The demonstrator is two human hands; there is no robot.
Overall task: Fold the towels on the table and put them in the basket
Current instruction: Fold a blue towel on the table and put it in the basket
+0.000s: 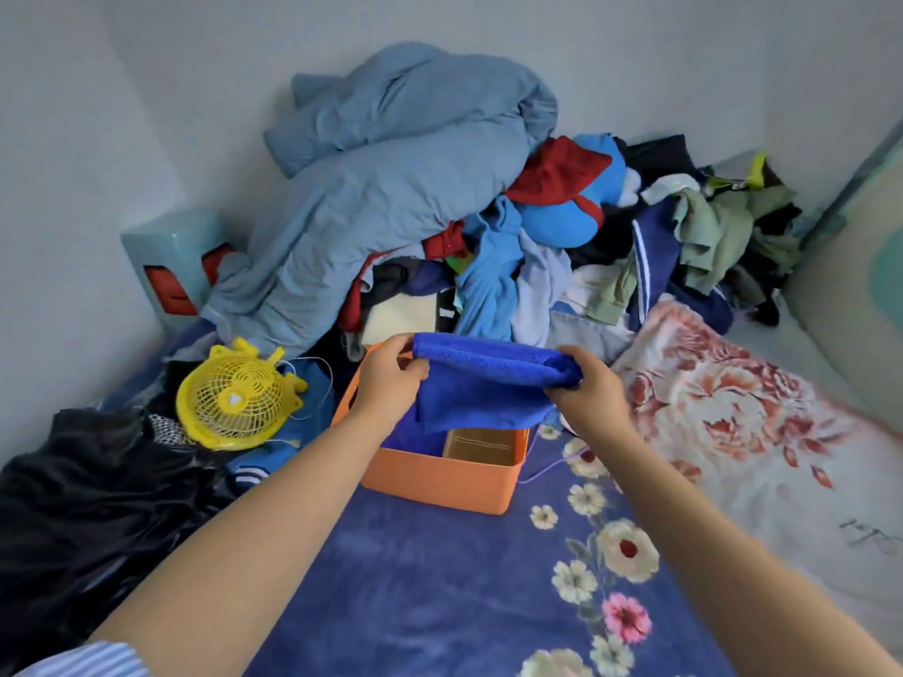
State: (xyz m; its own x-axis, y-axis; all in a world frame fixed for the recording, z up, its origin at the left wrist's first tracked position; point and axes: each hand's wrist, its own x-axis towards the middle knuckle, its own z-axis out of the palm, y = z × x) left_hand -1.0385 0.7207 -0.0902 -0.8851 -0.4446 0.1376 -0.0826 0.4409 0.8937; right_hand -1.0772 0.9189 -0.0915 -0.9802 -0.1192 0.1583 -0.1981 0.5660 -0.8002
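I pinch towel [481, 383] ends, left hand [391, 378] and right hand [589, 388] | fold hangs over basket [440, 481] | ready to lower

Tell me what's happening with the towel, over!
Left hand and right hand each grip an end of the folded blue towel. Towel hangs over the open orange basket. Nothing blocking the drop.

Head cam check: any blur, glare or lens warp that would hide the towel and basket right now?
Head view: soft, even light, no glare or hard shadows; wide-angle bending at the walls and edges; whole frame slightly soft, the blue towel, both hands (left hand, right hand) and orange basket still readable.
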